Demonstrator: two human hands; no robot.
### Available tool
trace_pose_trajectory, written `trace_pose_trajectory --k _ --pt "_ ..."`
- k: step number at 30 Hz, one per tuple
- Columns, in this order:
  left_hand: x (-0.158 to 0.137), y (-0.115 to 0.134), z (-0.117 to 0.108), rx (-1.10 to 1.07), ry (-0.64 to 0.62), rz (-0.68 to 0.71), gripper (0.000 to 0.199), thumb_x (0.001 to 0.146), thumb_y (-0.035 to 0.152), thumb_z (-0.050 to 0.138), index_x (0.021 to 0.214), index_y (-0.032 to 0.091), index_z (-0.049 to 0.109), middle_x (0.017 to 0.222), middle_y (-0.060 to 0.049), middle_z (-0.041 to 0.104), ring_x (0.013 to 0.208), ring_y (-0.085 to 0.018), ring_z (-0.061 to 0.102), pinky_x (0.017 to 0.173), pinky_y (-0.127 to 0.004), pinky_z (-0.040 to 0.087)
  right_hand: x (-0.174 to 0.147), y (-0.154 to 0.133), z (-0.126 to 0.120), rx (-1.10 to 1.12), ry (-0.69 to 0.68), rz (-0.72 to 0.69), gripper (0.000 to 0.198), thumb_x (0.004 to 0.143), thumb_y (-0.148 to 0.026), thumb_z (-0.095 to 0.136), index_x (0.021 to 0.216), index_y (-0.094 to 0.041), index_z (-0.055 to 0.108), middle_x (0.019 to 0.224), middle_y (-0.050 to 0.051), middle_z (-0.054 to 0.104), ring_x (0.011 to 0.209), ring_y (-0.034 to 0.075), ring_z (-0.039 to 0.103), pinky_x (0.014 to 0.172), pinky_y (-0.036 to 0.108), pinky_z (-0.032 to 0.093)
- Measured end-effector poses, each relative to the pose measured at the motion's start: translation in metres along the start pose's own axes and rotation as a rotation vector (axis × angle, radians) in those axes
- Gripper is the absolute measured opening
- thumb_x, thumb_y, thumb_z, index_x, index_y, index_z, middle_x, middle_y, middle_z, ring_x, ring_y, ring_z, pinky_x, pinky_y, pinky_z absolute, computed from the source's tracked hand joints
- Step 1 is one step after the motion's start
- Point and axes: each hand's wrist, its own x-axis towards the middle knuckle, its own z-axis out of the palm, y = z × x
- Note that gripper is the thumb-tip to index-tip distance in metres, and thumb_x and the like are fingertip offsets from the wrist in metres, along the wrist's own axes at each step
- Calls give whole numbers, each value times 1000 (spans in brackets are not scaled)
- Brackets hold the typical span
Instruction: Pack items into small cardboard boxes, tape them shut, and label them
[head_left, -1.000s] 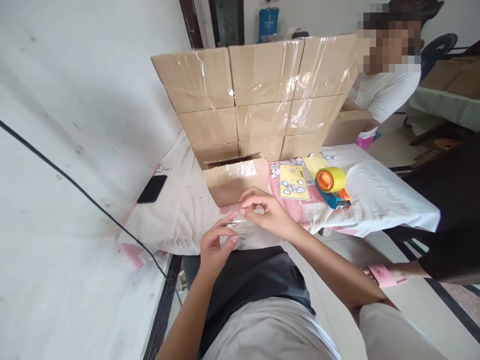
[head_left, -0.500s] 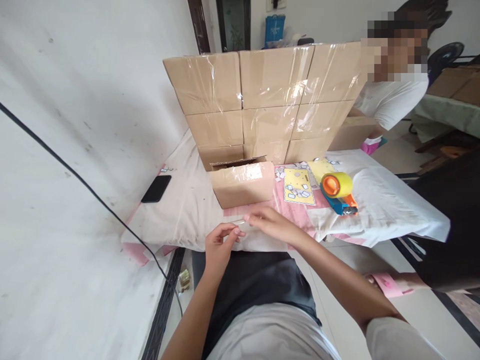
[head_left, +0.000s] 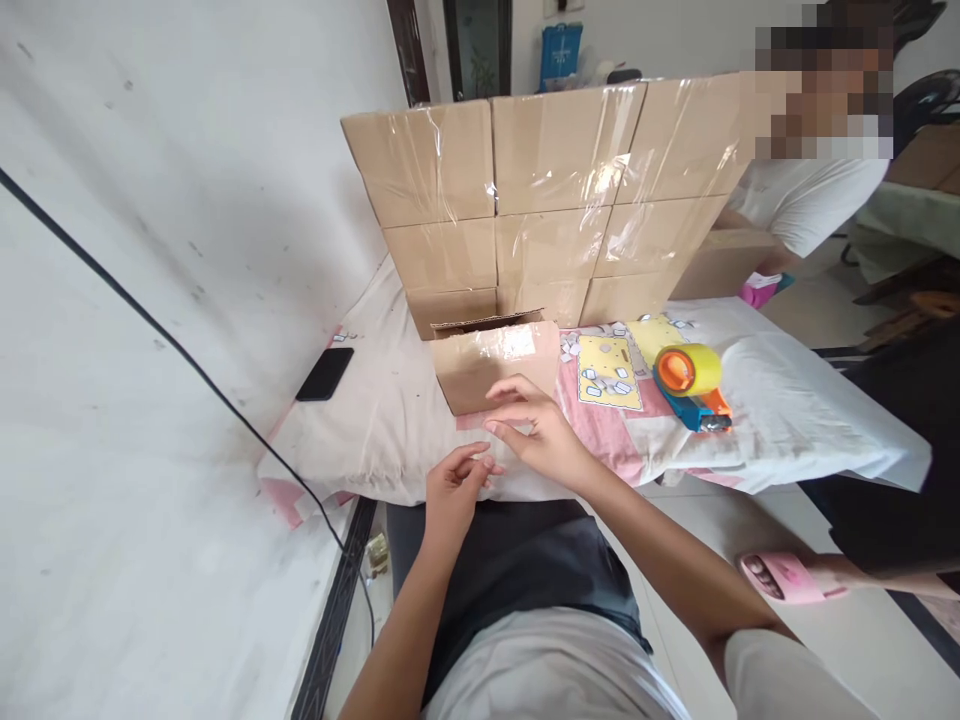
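My left hand [head_left: 456, 482] is above the near edge of the cloth-covered table, its thumb and fingertips curled together. Whatever they may pinch is too small or clear to make out. Just right of it and slightly higher, my right hand [head_left: 544, 435] has its thumb and fingers apart, with nothing plain between them. Behind both hands stands a small cardboard box [head_left: 480, 375], its top flap partly raised and shiny clear tape on its upper part. My right fingers overlap the box's lower right in view; touching cannot be told.
Taped cardboard boxes [head_left: 551, 160] form a wall behind. To the right lie a yellow patterned sheet [head_left: 609, 370] with small white pieces and a tape dispenser [head_left: 694, 385] with a yellow roll. A black phone [head_left: 325, 374] lies left. A person [head_left: 814, 200] holds a box at the right.
The hands held a thin, clear strip between them; it no longer shows. My right hand has risen and its fingers have spread. The view has shifted slightly left.
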Motion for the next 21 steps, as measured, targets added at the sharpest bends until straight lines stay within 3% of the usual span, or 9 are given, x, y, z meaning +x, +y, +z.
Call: trace_pose_trajectory --k 4,6,9,11,14,16,18,21 --pt "4 -6 -3 92 -19 -84 69 85 53 74 140 14 59 61 0 73 44 -9 50 48 -21 43 7 -22 -25 -63 169 -127 16 97 -30 66 87 -27 79 113 7 66 112 23 63 100 44 51" --pt "11 -6 -5 173 18 -25 65 89 53 70 139 14 60 63 -1 73 48 -12 56 53 -24 47 15 -33 -47 -50 259 -133 12 95 -33 71 88 -30 80 114 6 66 115 23 62 106 47 48" --pt "36 9 -7 390 156 317 36 95 46 63 119 21 73 86 -6 79 79 -19 72 76 -32 57 28 -45 -78 -46 255 -106 13 90 -41 77 85 -30 81 115 6 67 121 27 61 108 50 47" --pt "64 29 -5 563 261 601 25 97 41 60 100 25 78 114 -8 78 106 -24 71 96 -40 54 36 -50 -91 -39 203 -62 17 87 -46 80 83 -30 82 114 7 69 120 28 61 106 50 48" --pt "111 60 1 830 330 769 23 98 38 59 94 26 79 145 -7 64 130 -29 61 112 -48 43 50 -54 -98 6 121 22 20 83 -47 83 81 -27 82 116 6 69 117 27 63 101 47 50" --pt "134 73 5 1004 212 751 31 96 41 64 122 28 72 157 -7 53 143 -32 51 119 -52 33 61 -51 -98 54 75 74 23 81 -47 84 81 -24 82 117 7 69 115 26 64 98 43 52" --pt "147 77 5 1128 27 710 61 92 43 68 149 27 52 160 -9 49 150 -33 42 123 -54 26 76 -44 -94 102 28 122 24 78 -46 86 81 -22 82 115 7 70 113 24 65 96 40 52" --pt "150 70 3 1179 -91 648 81 90 44 70 160 23 34 153 -12 57 147 -33 47 123 -54 26 103 -21 -86 124 -49 186 23 76 -43 87 80 -21 82 108 5 73 107 22 66 96 37 50"
